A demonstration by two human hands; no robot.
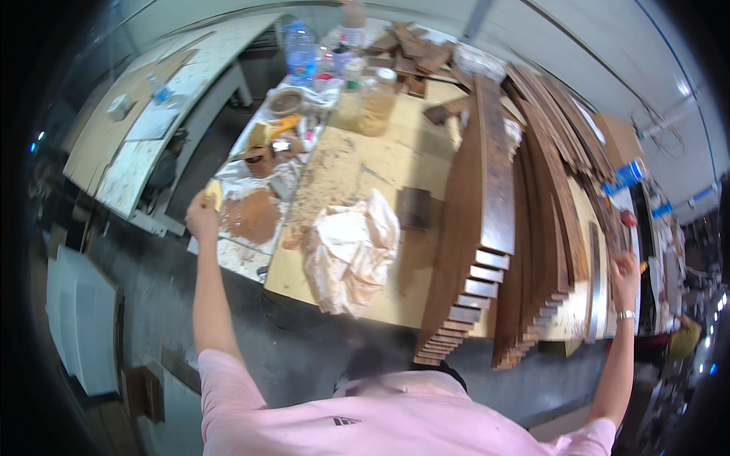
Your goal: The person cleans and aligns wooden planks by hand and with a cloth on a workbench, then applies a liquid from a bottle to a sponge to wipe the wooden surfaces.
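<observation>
At the left end of the worktable, my left hand (201, 219) is closed on a small pale yellow piece (214, 195), perhaps a sponge or scraper. Beside it lies a heap of reddish-brown powder or paste (252, 216) on white sheeting. My right hand (625, 275), far out at the right edge, has its fingers pinched together. A thin tool with a rounded red end (628, 218) rises from those fingers. Between my hands stand a crumpled, stained white cloth (353, 254) and long stacks of dark brown wooden strips (496, 167), their ends stepped toward me.
Behind the cloth stand a jar of yellowish liquid (376, 106) and a blue-labelled water bottle (301, 57). Wood offcuts (414, 52) are piled at the back. A blue can (625, 176) lies at the right. Another long bench (141, 114) runs along the left.
</observation>
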